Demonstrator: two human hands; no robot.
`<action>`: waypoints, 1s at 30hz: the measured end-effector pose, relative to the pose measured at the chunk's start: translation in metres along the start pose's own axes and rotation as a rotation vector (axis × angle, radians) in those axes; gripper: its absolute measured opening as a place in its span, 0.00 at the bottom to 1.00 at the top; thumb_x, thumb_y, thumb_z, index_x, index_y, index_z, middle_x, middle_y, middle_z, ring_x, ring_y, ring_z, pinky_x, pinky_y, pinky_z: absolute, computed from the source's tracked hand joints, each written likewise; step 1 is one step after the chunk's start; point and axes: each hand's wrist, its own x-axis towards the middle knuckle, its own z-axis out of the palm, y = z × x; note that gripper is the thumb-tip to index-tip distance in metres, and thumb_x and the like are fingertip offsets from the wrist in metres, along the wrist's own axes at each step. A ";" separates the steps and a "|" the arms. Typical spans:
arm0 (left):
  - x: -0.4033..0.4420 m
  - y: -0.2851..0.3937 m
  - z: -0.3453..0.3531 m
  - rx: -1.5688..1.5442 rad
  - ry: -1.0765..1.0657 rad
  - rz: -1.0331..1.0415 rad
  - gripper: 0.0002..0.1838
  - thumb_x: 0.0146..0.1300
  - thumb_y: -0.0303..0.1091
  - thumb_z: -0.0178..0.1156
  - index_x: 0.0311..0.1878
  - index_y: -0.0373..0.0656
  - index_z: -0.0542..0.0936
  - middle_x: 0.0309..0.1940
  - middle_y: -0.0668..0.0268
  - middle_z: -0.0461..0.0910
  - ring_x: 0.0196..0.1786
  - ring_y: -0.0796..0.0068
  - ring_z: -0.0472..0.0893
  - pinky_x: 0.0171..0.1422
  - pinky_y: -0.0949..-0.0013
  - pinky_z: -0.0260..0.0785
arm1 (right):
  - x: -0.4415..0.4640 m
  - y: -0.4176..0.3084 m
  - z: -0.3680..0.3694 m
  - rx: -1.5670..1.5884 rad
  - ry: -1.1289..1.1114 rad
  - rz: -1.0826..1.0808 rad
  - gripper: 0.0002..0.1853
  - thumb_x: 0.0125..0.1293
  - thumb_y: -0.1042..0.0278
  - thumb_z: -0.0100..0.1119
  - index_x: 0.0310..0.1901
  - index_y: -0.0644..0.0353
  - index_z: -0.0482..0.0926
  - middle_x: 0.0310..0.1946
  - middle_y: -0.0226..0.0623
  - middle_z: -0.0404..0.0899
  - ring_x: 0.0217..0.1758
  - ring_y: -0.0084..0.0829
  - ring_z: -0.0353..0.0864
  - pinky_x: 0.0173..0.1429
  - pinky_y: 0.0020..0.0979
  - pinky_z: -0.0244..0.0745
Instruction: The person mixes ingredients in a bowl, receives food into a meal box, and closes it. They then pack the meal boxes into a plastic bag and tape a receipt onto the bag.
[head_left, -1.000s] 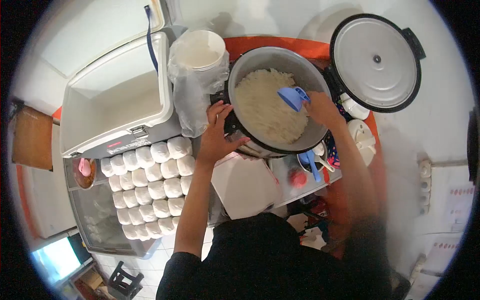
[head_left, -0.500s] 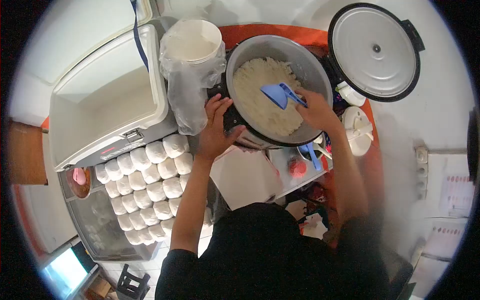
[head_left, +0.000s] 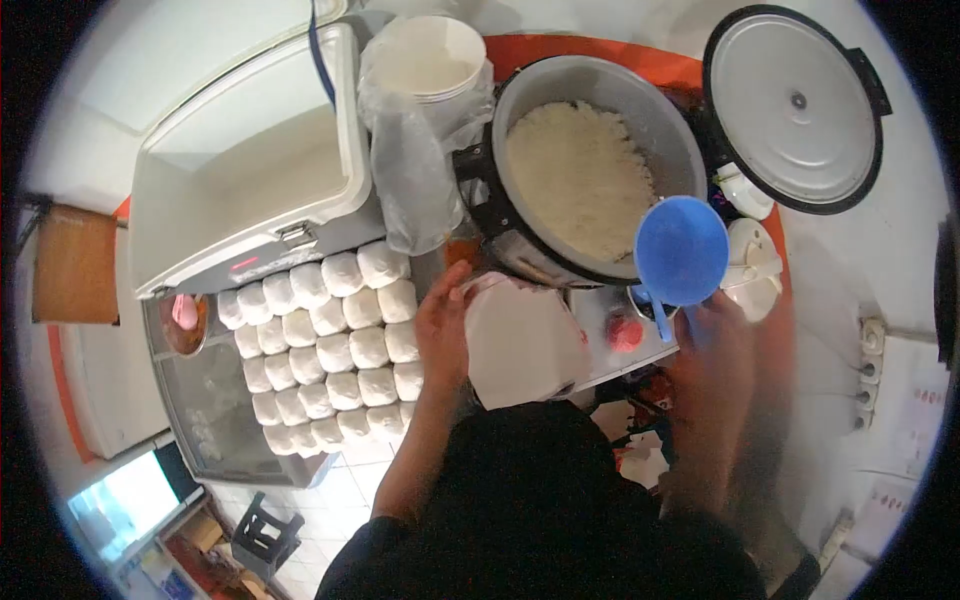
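Head view: right hand (head_left: 712, 335), blurred, grips the scoop (head_left: 682, 250) at the near side of the pot (head_left: 672, 135); left hand (head_left: 442, 335) meets the paper (head_left: 520, 345), its grip unclear. Parcels (head_left: 328, 314) in rows look finished; rice (head_left: 575, 180) is left.

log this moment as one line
right grip: holding blue scoop | left grip: at edge of white paper stack | rice cooker: open, rice inside

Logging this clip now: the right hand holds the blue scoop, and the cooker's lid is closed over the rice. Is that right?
Not quite: the head view shows the lid open, off to the right, with the rice uncovered in the cooker. The right hand does hold the blue scoop.
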 end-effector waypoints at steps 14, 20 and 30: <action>-0.020 -0.031 -0.040 0.629 0.060 -0.129 0.08 0.69 0.30 0.67 0.39 0.32 0.85 0.27 0.62 0.85 0.29 0.76 0.84 0.38 0.71 0.79 | -0.013 0.059 -0.028 -0.573 -0.778 -0.069 0.23 0.71 0.64 0.56 0.63 0.66 0.73 0.47 0.45 0.82 0.46 0.37 0.83 0.50 0.36 0.78; -0.043 -0.063 -0.069 0.655 0.112 0.001 0.15 0.79 0.33 0.54 0.56 0.32 0.81 0.38 0.58 0.86 0.35 0.74 0.85 0.43 0.70 0.80 | -0.028 0.254 0.044 -0.721 -0.785 -0.451 0.28 0.70 0.70 0.53 0.71 0.64 0.66 0.63 0.60 0.74 0.68 0.57 0.73 0.73 0.49 0.68; -0.061 -0.099 -0.057 0.651 -0.173 0.017 0.12 0.74 0.25 0.57 0.57 0.33 0.78 0.40 0.57 0.86 0.39 0.71 0.86 0.46 0.68 0.79 | 0.013 0.240 -0.045 -0.742 -0.256 -0.435 0.21 0.65 0.66 0.62 0.58 0.63 0.77 0.56 0.59 0.76 0.63 0.56 0.74 0.67 0.51 0.70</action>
